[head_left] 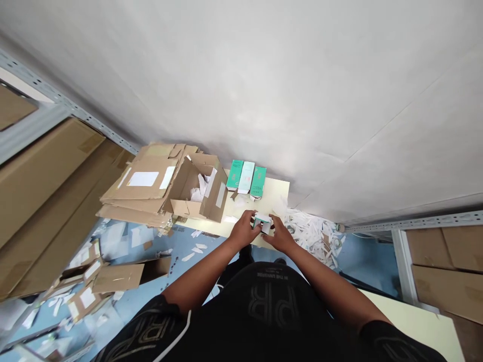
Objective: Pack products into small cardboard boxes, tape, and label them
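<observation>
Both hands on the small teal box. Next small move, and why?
Likely set the small teal-and-white cardboard box down beside the row of three teal cardboard boxes: the left hand and right hand both grip it, and the pale yellow table is bare there.

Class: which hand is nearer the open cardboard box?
Left. The left hand sits just right of the open cardboard box; the right hand is farther right, across the small box.
</observation>
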Demonstrator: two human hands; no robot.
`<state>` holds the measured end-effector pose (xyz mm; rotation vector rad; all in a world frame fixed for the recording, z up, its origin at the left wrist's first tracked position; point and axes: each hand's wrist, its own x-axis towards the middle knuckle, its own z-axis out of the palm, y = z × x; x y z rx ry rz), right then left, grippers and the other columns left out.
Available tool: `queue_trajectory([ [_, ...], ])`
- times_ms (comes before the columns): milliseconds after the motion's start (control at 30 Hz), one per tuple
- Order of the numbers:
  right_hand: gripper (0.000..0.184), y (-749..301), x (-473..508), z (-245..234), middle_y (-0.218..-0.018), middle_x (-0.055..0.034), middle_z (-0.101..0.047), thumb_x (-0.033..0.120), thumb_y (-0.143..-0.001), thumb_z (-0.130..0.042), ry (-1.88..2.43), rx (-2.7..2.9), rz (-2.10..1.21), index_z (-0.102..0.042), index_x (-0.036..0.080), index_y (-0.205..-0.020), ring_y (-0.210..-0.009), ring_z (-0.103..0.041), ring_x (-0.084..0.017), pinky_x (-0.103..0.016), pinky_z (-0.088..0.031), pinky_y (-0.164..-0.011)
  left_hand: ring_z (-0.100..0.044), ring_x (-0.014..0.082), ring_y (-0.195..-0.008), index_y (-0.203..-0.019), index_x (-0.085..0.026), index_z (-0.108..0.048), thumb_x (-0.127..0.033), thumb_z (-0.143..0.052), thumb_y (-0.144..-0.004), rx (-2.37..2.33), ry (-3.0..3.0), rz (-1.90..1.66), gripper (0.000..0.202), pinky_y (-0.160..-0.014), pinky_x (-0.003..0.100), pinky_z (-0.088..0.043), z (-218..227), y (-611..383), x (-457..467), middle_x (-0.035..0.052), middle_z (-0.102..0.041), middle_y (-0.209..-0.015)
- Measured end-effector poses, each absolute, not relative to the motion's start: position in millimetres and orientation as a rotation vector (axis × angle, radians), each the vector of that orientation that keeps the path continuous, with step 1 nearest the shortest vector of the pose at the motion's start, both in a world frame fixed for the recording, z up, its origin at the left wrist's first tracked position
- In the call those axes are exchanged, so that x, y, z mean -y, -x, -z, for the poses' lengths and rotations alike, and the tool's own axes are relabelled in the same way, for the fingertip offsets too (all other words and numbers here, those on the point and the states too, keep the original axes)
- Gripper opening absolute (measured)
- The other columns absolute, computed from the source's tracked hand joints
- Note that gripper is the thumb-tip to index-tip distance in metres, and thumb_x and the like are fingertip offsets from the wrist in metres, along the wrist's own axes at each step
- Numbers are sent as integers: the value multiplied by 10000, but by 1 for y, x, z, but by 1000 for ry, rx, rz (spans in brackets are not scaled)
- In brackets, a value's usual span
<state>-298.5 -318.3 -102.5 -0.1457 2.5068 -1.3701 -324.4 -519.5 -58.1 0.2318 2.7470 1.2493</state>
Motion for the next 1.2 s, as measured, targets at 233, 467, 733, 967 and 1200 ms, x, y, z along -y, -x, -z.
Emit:
queue_trajectory([
  [233, 826, 309, 316, 103, -1349, -106, -622, 301, -754, -791, 128, -2497, 1103, -391, 266, -1475, -1074, -667, -266, -368, -503, -867, -659, 182, -938, -1394, -242, -452, -241, -720, -815, -2715, -110, -1283, 638, -768, 326, -582, 64, 313, 515, 76, -588, -1279],
  [467, 723, 308, 320, 108, -1280, -61, -663, 286, -763, -778, 94, -2532, 1167, -433, 289, -1399, -974, -688, -224, -305, -472, -773, -533, 279, -1374, -1399, -256, -568, -240, -656, -900, -2716, -957, -1081, 507, -1106, 437, -510, 53, 307, 543, 111, -452, -1566],
  [733, 708, 298, 344, 102, -1180, -60, -688, 281, -762, -779, -95, -2647, 1099, -432, 277, -1379, -922, -679, -223, -281, -448, -710, -686, 270, -1146, -1418, -267, -588, -349, -489, -1042, -2773, -1308, -679, 398, -951, 448, -584, 75, 332, 555, 107, -550, -1531],
  [967, 726, 295, 362, 99, -1181, -67, -692, 293, -760, -776, -253, -2683, 1074, -404, 265, -1383, -929, -684, -238, -287, -458, -708, -693, 282, -1093, -1427, -200, -579, -356, -451, -1053, -2746, -1454, -610, 425, -916, 448, -571, 77, 346, 556, 139, -536, -1538],
  [1200, 660, 289, 369, 89, -1090, -43, -706, 264, -706, -814, -428, -2675, 1144, -487, 248, -1279, -916, -683, -239, -304, -481, -743, -487, 361, -1421, -1572, -204, -388, -329, -526, -999, -2552, -1454, -824, 603, -1103, 528, -466, 87, 336, 565, 168, -337, -1661],
])
